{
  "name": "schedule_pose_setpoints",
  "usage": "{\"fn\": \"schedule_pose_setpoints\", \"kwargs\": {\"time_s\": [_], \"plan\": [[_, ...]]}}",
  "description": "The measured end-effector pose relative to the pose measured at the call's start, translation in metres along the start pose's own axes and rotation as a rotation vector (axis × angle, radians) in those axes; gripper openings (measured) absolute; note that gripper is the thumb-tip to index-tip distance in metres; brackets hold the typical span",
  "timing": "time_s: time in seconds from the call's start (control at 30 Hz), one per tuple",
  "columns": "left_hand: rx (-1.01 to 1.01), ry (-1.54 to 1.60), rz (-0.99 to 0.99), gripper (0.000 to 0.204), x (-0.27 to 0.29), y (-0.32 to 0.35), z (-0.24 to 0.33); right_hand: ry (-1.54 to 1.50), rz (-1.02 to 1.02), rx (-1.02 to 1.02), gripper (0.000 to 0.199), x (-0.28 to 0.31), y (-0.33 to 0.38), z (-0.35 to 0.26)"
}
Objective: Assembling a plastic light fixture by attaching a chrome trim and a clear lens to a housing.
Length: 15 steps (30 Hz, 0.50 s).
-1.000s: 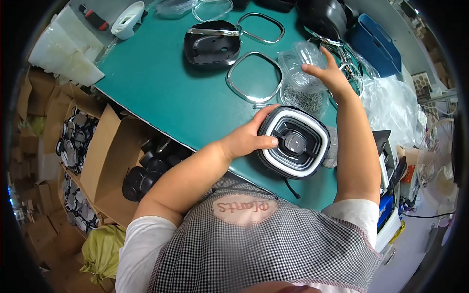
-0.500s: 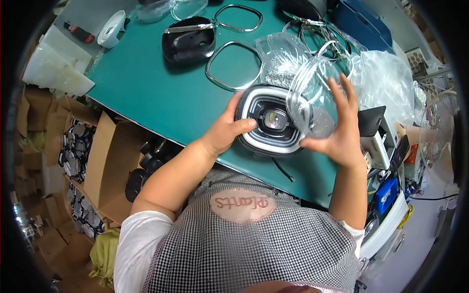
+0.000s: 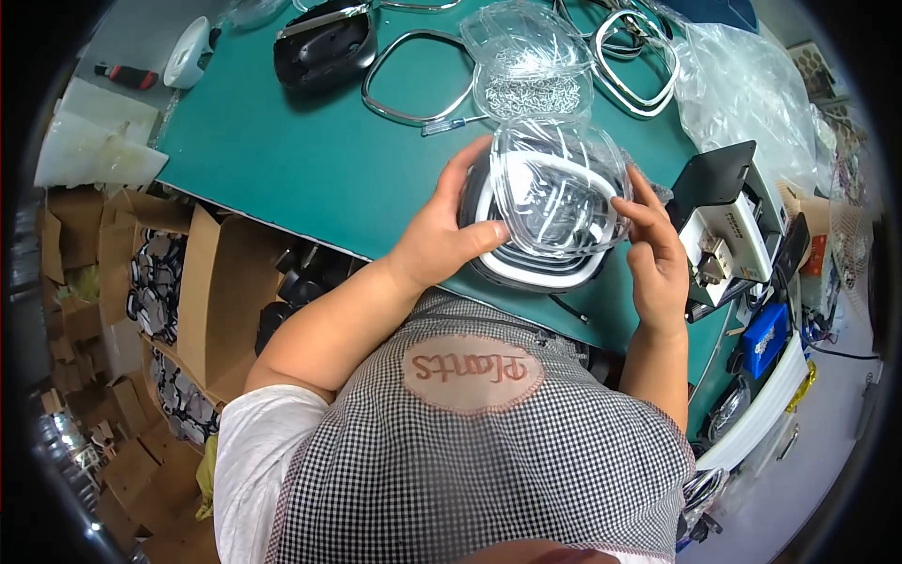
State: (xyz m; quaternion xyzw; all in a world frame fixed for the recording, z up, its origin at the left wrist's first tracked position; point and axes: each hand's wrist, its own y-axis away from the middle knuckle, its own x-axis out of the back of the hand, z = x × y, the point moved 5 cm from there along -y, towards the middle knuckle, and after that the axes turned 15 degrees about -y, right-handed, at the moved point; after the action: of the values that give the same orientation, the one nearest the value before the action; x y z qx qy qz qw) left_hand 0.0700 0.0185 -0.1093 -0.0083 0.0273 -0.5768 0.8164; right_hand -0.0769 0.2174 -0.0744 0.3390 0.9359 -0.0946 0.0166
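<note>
A rounded-square lamp [image 3: 537, 273] with a black housing and a white ring rests at the near part of the green table. My left hand [image 3: 446, 226] grips its left side, thumb on the front rim and fingers around the far edge. Over the lamp's face, slightly askew, lies a clear plastic cover [image 3: 562, 193]. My right hand [image 3: 655, 249] holds this cover by its right edge, thumb and fingers bent in. Whether the cover is seated on the rim I cannot tell. A short black cable [image 3: 571, 310] sticks out below the lamp.
Beyond the lamp are a clear tray of screws [image 3: 534, 92], a small screwdriver [image 3: 443, 125], a chrome ring [image 3: 406, 118] and a black shell [image 3: 324, 54]. On the right stand an open box [image 3: 728, 235], a plastic bag [image 3: 742, 80] and a blue bin [image 3: 766, 340]. Cardboard boxes [image 3: 221, 301] sit left.
My right hand has brought the clear cover left and down over the lamp's face, its fingers now more bent. My left hand still grips the lamp. The view has shifted a little.
</note>
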Motion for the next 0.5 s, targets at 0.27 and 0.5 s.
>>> {"fn": "schedule_pose_setpoints", "kwargs": {"time_s": [0.27,0.5], "plan": [[-0.075,-0.086,-0.051,0.093,-0.003,0.003,0.007,-0.199,0.197,-0.248,0.073,0.007,-0.014,0.002],[0.111,0.081,0.052,0.087,0.002,0.002,-0.002,-0.574,0.311,-0.204,0.049,0.039,-0.003,-0.007]]}}
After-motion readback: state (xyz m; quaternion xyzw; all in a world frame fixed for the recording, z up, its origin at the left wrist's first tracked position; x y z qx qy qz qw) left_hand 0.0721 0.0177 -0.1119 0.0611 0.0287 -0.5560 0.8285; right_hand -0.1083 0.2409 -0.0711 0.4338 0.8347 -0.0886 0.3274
